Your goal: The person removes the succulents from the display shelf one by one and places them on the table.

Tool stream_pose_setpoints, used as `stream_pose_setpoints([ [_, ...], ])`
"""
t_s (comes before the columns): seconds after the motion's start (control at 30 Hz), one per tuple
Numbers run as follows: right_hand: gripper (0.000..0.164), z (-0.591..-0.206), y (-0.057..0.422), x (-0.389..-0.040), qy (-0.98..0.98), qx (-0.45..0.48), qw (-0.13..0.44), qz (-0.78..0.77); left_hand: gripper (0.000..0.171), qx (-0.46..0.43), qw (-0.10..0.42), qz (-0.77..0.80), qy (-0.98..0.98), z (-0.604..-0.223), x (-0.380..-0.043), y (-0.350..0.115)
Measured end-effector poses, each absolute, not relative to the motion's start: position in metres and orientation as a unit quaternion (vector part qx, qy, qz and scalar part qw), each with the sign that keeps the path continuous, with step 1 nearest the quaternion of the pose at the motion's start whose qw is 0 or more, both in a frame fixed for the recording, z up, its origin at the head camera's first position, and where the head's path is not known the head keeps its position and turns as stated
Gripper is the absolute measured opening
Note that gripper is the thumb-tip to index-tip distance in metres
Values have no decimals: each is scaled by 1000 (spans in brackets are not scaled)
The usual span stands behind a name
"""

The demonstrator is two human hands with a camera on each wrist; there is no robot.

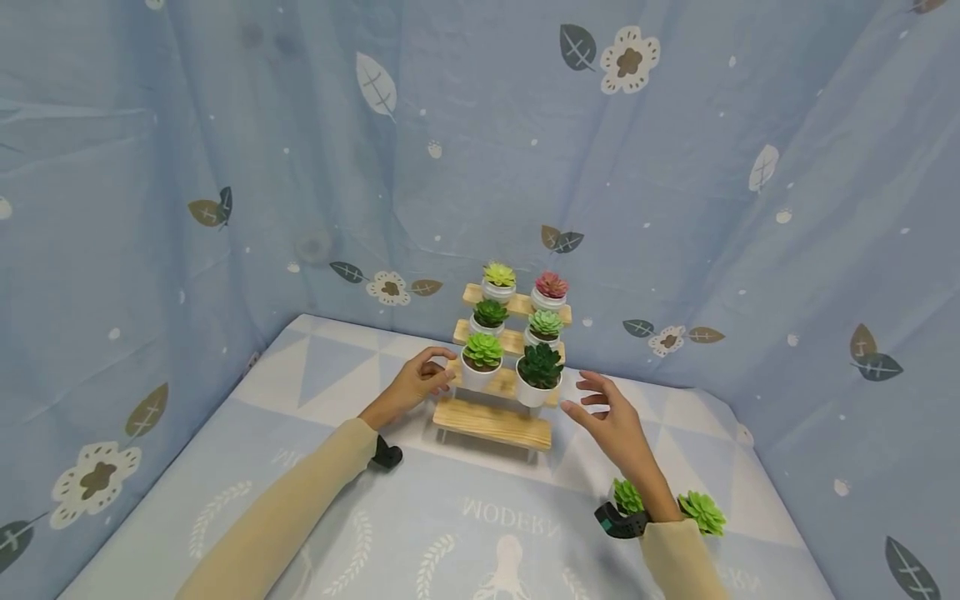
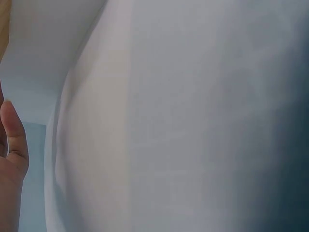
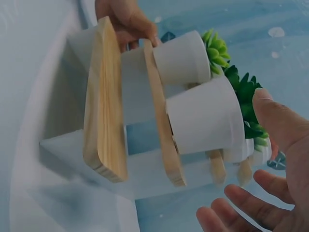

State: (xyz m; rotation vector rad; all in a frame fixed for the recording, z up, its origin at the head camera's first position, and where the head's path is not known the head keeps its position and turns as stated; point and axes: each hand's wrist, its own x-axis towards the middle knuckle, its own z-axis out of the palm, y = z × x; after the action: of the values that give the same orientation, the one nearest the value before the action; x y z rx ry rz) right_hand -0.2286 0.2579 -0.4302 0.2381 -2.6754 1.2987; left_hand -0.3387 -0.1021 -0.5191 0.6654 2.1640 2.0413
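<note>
A stepped wooden stand (image 1: 492, 422) with a white frame holds pairs of small white pots of succulents on its three upper steps. My left hand (image 1: 448, 365) curves in a loose C at the stand's left end, right beside the light green succulent's pot (image 1: 480, 364). Whether it touches the pot I cannot tell. My right hand (image 1: 585, 396) hovers with spread fingers just right of the dark green succulent's pot (image 1: 538, 375), holding nothing. In the right wrist view both pots (image 3: 205, 118) lie close before my right hand (image 3: 256, 164), with left fingers (image 3: 128, 21) behind the stand (image 3: 104, 101).
Two loose succulents (image 1: 701, 511) lie on the patterned tablecloth by my right wrist. Blue leaf-printed fabric walls enclose the table on three sides. The stand's lowest step carries no pot. The left wrist view is a blurred pale surface with my thumb (image 2: 12, 140) at its edge.
</note>
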Motion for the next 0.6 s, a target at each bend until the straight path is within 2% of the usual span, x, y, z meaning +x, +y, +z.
stream_pose_setpoints([
  [0.13,76,-430,250,-235,-888,88,79,445,40,219,51,675,703,-518,-338,-103],
  [0.37,88,-430,235,-243,-878,90,70,464,43,226,65,680,694,-512,-336,-104],
  [0.6,95,-430,222,-247,-873,77,59,477,43,226,58,682,693,-516,-337,-103],
])
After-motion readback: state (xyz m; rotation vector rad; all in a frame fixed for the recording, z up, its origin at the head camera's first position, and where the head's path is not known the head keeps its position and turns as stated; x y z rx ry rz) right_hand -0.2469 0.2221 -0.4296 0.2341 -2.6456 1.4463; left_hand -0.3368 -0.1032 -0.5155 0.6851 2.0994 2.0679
